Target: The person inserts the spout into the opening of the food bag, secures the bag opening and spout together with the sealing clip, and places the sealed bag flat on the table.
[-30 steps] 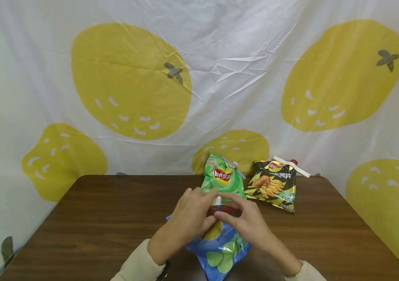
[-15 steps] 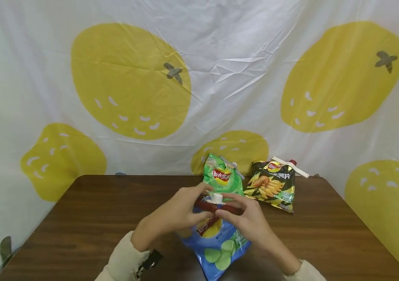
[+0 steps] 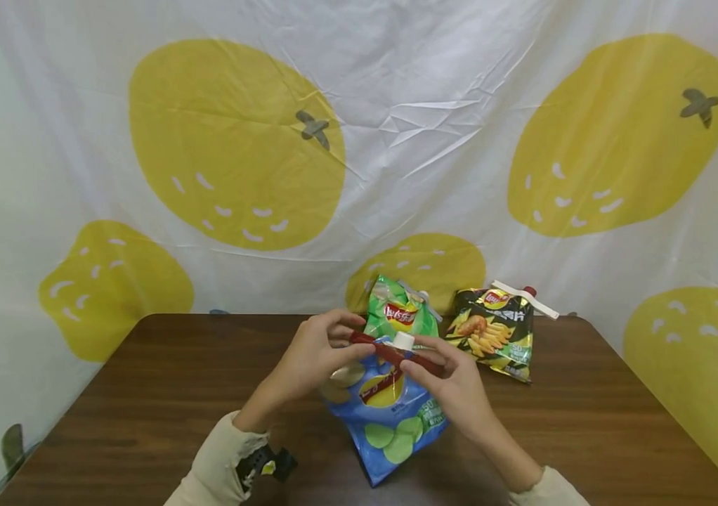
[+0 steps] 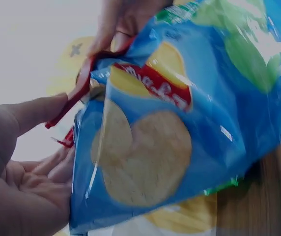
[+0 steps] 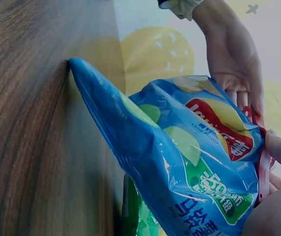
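Observation:
A blue chip bag (image 3: 390, 422) hangs tilted in front of me, its lower corner close over the table. Across its top runs a red bag clip (image 3: 390, 353) with a white cap (image 3: 403, 341). My left hand (image 3: 308, 358) pinches the clip's left end, thumb in front and fingers behind. The right hand (image 3: 460, 393) grips the other end the same way. Seen from the left wrist, the red clip (image 4: 83, 83) has its two bars parted at the left end, beside the top edge of the blue bag (image 4: 214, 113).
Behind the blue bag, a green chip bag (image 3: 400, 313) with a grey clip leans at the table's back. A black chip bag (image 3: 492, 327) with a white clip (image 3: 526, 300) and red cap stands to its right. A lemon-print curtain (image 3: 422, 154) hangs behind the brown table (image 3: 194, 393).
My left hand has shifted from over the clip's middle out to its left end. Both hands have raised the clip and blue bag slightly, and the white cap shows more fully.

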The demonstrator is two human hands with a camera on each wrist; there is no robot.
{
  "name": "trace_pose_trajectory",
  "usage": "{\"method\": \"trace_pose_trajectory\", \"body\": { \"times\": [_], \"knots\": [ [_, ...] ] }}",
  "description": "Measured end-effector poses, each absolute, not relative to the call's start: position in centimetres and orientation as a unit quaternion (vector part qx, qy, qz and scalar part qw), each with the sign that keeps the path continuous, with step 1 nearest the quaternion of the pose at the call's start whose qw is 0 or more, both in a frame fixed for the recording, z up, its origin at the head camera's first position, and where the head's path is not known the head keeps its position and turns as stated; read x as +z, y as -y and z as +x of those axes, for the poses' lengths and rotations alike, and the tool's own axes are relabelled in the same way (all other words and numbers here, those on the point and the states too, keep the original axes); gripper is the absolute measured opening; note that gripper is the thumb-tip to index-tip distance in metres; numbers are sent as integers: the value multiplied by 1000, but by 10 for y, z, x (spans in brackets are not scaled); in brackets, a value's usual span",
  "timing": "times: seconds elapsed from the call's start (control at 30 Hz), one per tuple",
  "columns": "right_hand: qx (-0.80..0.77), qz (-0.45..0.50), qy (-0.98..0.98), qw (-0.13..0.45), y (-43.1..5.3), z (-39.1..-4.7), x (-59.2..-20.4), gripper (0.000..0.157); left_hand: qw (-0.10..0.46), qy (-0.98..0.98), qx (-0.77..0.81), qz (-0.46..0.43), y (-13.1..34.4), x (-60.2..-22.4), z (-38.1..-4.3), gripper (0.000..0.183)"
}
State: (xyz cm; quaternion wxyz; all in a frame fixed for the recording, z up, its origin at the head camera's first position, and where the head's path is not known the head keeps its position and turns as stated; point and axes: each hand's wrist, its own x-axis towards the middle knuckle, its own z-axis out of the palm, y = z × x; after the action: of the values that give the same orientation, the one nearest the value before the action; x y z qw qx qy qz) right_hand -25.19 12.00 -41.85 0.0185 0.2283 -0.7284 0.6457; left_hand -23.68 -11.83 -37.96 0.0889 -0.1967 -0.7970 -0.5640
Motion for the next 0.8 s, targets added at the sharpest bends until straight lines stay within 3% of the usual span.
{"method": "trace_pose_trajectory", "body": {
  "times": [0.37,0.53,0.7,0.8],
  "knots": [
    [514,288,807,38,-122,-246,-407,44,100,799,-547,-231,115,-378,-234,18],
    [453,330,826,68,-123,-243,-398,34,104,795,-536,-265,109,-378,-231,15],
    [463,345,816,10,-126,-239,-395,26,108,793,-521,-296,105,-380,-229,13],
    [463,339,819,7,-125,-236,-394,20,112,795,-509,-310,101,-379,-226,10]
  ]
}}
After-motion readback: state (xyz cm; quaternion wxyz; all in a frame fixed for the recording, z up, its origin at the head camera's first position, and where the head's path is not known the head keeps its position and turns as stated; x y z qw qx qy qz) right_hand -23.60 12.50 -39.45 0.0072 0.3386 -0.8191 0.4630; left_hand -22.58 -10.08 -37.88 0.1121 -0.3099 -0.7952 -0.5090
